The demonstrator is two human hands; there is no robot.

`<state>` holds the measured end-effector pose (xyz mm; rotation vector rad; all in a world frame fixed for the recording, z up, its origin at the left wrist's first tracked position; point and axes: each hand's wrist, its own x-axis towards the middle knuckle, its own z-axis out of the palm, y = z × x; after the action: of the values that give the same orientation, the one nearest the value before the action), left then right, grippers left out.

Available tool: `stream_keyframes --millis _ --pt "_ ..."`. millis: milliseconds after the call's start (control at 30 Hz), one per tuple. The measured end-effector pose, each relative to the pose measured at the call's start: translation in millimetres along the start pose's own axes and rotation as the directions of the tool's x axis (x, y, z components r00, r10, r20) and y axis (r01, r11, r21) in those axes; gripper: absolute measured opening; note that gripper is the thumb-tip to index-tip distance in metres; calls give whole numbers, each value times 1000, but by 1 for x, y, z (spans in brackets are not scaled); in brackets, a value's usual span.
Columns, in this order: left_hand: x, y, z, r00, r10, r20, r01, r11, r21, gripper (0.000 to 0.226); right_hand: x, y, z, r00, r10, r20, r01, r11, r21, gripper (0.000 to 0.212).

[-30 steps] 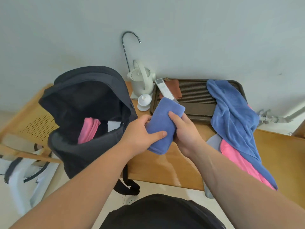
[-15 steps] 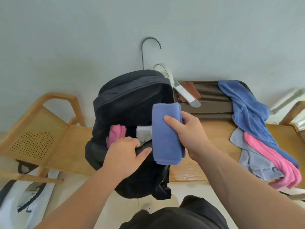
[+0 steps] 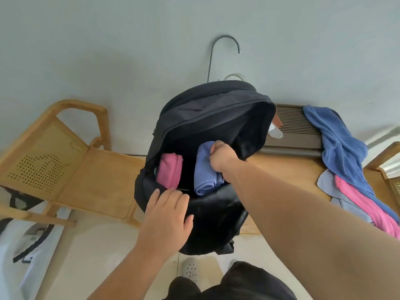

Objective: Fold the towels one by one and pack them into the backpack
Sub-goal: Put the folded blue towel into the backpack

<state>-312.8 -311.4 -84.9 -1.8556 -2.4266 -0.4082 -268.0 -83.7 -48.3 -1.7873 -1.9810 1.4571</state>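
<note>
Two folded towels stand in the open black backpack (image 3: 216, 109), and the one that matters is the folded blue towel (image 3: 204, 172), clenched at its top end by your right grip (image 3: 220, 156), fingers curled round the cloth inside the bag's mouth. From that grip the towel runs down and toward you, its long axis near upright, with its lower rolled end just behind the bag's front lip. I judge that the coming move is a straight push along that axis and then a release, so the room under the towel is what counts; the bag's floor is hidden in shadow and I cannot tell how much is left. Left of the right grip, across a dark gap, the folded pink towel (image 3: 170, 171) stands about parallel and apart from the blue one. Your left grip (image 3: 166, 215) is nearer you and lower, released, its fingers laid fairly straight on the front lip and grasping nothing; it looks to be steadying the opening. Right of the right grip and well apart, three loose towels lie on the table (image 3: 287, 167): one blue towel (image 3: 337, 144) draped over the slatted tray (image 3: 292, 126), one pink towel (image 3: 363, 211) and one pale grey towel (image 3: 326, 180) under them. That makes five towels, one backpack.
</note>
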Motion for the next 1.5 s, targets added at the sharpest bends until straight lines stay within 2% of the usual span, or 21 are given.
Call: stream_keyframes --millis 33,67,133,200,267,367,433,500,600,667,733,767,833,933,1000,1067,1200,1300,1367,1467,1500 --pt "-4 -3 2 1000 -16 16 16 1000 -7 48 2 -3 9 999 12 48 -3 983 -184 39" --pt "-8 -6 4 999 -18 39 18 1000 -13 52 3 -3 17 991 7 136 33 957 -290 39" --pt "-14 -10 8 997 -3 77 5 1000 -27 58 16 1 34 968 98 230 -76 992 -102 34" --pt "-18 -13 8 996 7 90 -4 999 -37 62 23 7 46 951 68 301 -68 998 -11 28" --pt "-19 -14 6 995 15 98 -11 999 -38 62 34 19 58 954 33 298 -48 998 42 38" --pt "-20 -15 6 991 36 127 -31 999 -37 63 37 25 63 932 7 363 15 998 -58 37" --pt "-21 -16 6 988 37 147 -32 999 -37 66 39 26 60 905 23 425 95 962 -255 39" --pt "-20 -17 7 987 32 157 -25 999 -43 67 41 27 61 905 16 426 211 852 -479 47" --pt "-16 -21 7 985 15 170 -6 999 -52 63 38 30 68 933 -8 359 265 690 -673 49" --pt "-15 -23 7 984 9 177 0 999 -53 60 32 30 69 943 -138 303 329 533 -780 50" --pt "-12 -24 8 986 10 169 -1 998 -56 56 22 27 68 870 -364 333 447 297 -844 54" --pt "-11 -25 8 987 8 158 1 998 -57 52 18 24 68 827 -408 386 497 213 -841 60" --pt "-7 -26 8 991 -3 134 10 998 -57 45 15 24 67 802 -299 518 571 128 -811 74" --pt "-4 -27 8 992 -4 130 8 999 -35 35 18 34 60 784 60 618 607 134 -784 95" --pt "-3 -25 8 989 -4 146 7 1000 -21 35 22 38 58 766 139 628 613 139 -778 99" --pt "-1 -23 8 987 -19 162 21 1000 -9 36 25 40 59 766 144 626 613 127 -780 97" --pt "0 -20 6 979 -39 201 41 999 -7 39 31 44 67 773 123 622 609 129 -783 97" --pt "1 -20 3 975 -52 216 55 998 -7 41 26 39 62 764 47 643 628 173 -759 88" --pt "5 -17 -1 979 -70 189 77 997 -26 44 17 31 50 747 -55 663 651 266 -711 80" --pt "22 -5 -9 988 -102 119 112 990 -86 47 -3 22 21 723 -250 644 670 481 -565 69" --pt "30 1 -11 990 -103 98 114 987 -114 46 -11 21 9 714 -333 615 685 510 -520 63"
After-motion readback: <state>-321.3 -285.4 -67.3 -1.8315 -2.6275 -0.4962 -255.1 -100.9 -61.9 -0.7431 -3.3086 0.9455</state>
